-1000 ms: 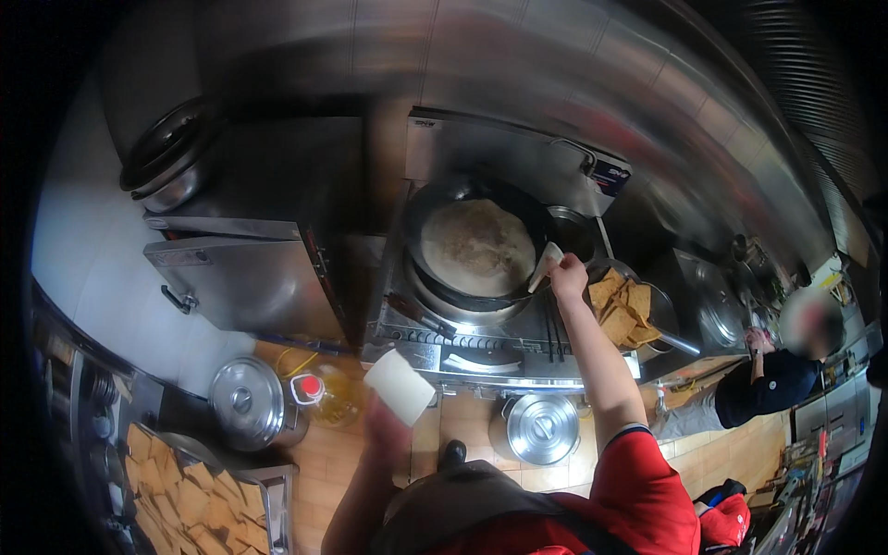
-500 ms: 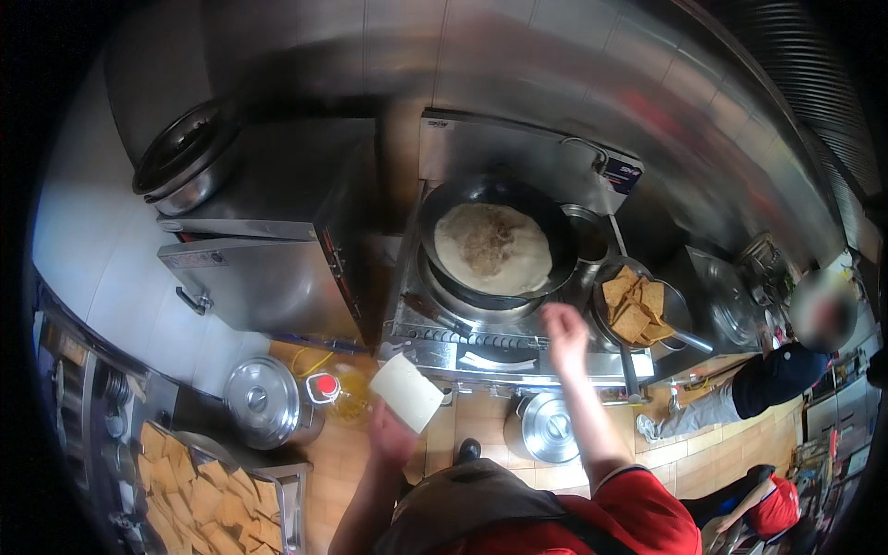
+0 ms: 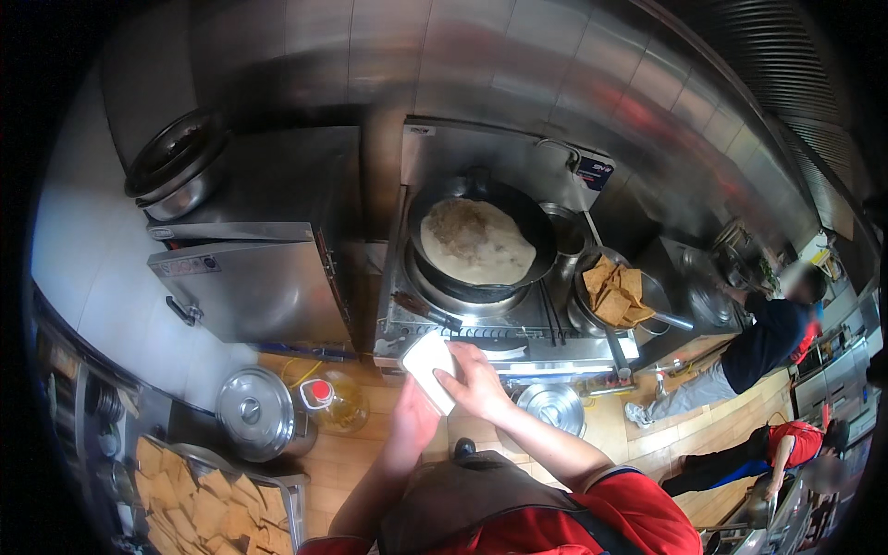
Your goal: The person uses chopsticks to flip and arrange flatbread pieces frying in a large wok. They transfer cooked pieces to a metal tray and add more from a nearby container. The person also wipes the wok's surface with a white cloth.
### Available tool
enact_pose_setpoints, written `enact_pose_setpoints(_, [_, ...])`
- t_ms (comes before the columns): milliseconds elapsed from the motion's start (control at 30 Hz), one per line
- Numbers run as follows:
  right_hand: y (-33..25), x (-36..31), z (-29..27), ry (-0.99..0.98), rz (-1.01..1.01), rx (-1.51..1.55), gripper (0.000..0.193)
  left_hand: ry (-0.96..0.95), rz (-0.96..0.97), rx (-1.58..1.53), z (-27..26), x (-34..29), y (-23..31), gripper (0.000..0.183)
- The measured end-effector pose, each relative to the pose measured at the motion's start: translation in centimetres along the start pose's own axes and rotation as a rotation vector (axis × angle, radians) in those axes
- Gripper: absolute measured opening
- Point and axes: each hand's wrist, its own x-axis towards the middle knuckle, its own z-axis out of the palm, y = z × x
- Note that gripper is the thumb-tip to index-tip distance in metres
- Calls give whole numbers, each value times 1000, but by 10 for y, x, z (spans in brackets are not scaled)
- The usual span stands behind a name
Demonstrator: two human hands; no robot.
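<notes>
Over the front edge of the stove, a flat, white square slab of tofu point(image 3: 428, 363) is held tilted between my two hands. My left hand point(image 3: 413, 418) supports it from below on the left. My right hand point(image 3: 478, 381) grips its right side, with the thumb lying across the face. Beyond the hands sits a large black wok point(image 3: 544, 218) on the burner, filled with pale, foamy liquid point(image 3: 474, 242). To its right, browned fried tofu pieces point(image 3: 613, 293) are heaped in a strainer, its long handle pointing toward me.
A tray rim point(image 3: 294, 518) bounds many browned slices point(image 3: 213, 499) at lower left. Lidded pots point(image 3: 254, 412) and an oil jug with a red cap point(image 3: 338, 402) stand on the floor. A steel cabinet point(image 3: 259, 291) is left; two people point(image 3: 749, 347) work at right.
My right hand has come left from near the wok and taken hold of the slab's right side. The slab has moved slightly up and right. The foam in the wok has shifted.
</notes>
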Motion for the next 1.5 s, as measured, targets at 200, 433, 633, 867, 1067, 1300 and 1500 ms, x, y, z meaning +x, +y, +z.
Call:
enact_pose_setpoints(200, [-5,2,-3,32,60,144,37,-20,19,-18,9,-5,9,56])
enact_pose_setpoints(433, [15,31,-19,-271,302,485,19,-12,-80,-18,1,-1,3,56])
enact_pose_setpoints(633, [-1,36,-57,-249,204,359,15,-42,-84,-80,1,17,-7,55])
enact_pose_setpoints(867, [48,83,-115,2,216,251,14,46,-79,-176,-1,51,-18,54])
enact_pose_setpoints(1067, [152,151,-152,400,228,-79,21,62,9,-159,-13,53,-16,49])
enact_pose_setpoints(1300, [295,196,-139,568,586,-368,32,168,162,507,-31,20,5,44])
enact_pose_setpoints(1500, [358,195,-142,545,756,-400,28,395,229,709,-44,9,7,48])
